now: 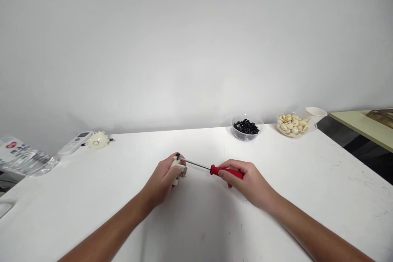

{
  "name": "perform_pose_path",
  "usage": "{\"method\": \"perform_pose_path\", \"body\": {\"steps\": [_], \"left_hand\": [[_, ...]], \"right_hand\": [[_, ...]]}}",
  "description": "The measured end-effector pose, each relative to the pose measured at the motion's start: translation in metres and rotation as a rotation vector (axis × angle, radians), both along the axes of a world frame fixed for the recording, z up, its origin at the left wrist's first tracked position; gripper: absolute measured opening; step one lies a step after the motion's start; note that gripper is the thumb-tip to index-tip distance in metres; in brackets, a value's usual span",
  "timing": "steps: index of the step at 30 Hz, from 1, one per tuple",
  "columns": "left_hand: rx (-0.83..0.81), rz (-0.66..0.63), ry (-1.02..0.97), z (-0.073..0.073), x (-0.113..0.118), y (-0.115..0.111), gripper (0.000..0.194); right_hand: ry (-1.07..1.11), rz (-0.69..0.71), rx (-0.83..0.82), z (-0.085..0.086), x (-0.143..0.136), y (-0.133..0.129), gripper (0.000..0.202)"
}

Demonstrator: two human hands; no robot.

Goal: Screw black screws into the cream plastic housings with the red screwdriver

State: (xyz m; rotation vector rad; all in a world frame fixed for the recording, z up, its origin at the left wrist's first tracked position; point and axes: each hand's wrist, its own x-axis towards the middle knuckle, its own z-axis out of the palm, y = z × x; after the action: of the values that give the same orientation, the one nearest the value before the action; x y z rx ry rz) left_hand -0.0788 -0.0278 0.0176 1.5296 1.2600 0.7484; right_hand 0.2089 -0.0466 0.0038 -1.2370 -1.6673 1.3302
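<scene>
L hand (160, 180) closed round white part (175, 164); R hand (250, 180) grips red screwdriver (215, 170), tip at black bit (177, 155); next move prob. needs steady aim.

Behind the white counter (107, 184) there is a plain pale grey wall (190, 41), softly lit, and at right stands a greenish table (359, 125)

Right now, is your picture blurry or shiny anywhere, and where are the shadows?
Head view: soft grey shadows on the white tabletop, towards the near edge; shiny glints on the clear plastic bottle, which looks stretched, probably by the wide lens; its label's small print too soft to read; the red-handled metal screwdriver fairly sharp.
</scene>
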Motion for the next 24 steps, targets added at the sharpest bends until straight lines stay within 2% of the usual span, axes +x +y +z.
{"method": "perform_pose_path", "body": {"steps": [2,3,4,6,9,12,14,16,17,19,21,24], "left_hand": [[0.045,-0.015,0.02,0.002,0.0,0.0,0.012],[0.06,-0.027,0.019,0.002,0.0,0.0,0.013],[0.07,-0.038,0.01,0.003,0.0,0.001,0.013],[0.066,-0.031,-0.011,0.002,0.0,0.003,0.015],[0.009,0.034,-0.046,-0.001,0.0,0.006,0.017],[-0.044,0.089,-0.104,-0.004,0.0,0.008,0.019],[-0.068,0.071,-0.121,-0.005,-0.001,0.008,0.018],[-0.083,0.032,-0.115,-0.007,-0.002,0.007,0.016],[-0.082,0.015,-0.109,-0.008,-0.003,0.007,0.016],[-0.071,0.013,-0.091,-0.008,-0.004,0.006,0.016],[-0.045,0.022,-0.055,-0.007,-0.004,0.005,0.017],[0.059,-0.017,0.029,0.0,-0.001,0.001,0.015]], "right_hand": [[0.173,0.069,-0.35,-0.001,0.001,0.004,0.041],[0.241,0.102,-0.456,-0.001,0.002,0.007,0.042],[0.291,0.127,-0.512,-0.001,0.004,0.008,0.042],[0.327,0.148,-0.512,0.001,0.006,0.009,0.035],[0.216,0.126,-0.294,0.005,0.007,0.006,0.033],[-0.028,0.059,0.178,0.005,0.008,0.001,0.031],[-0.184,0.039,0.476,0.002,0.008,-0.001,0.03],[-0.261,0.026,0.623,-0.002,0.006,-0.004,0.031],[-0.258,0.015,0.619,-0.003,0.005,-0.004,0.03],[-0.18,-0.014,0.458,-0.003,0.003,-0.004,0.027],[-0.046,-0.019,0.15,-0.001,0.003,-0.001,0.029],[0.219,0.063,-0.34,0.004,0.007,0.007,0.036]]}}
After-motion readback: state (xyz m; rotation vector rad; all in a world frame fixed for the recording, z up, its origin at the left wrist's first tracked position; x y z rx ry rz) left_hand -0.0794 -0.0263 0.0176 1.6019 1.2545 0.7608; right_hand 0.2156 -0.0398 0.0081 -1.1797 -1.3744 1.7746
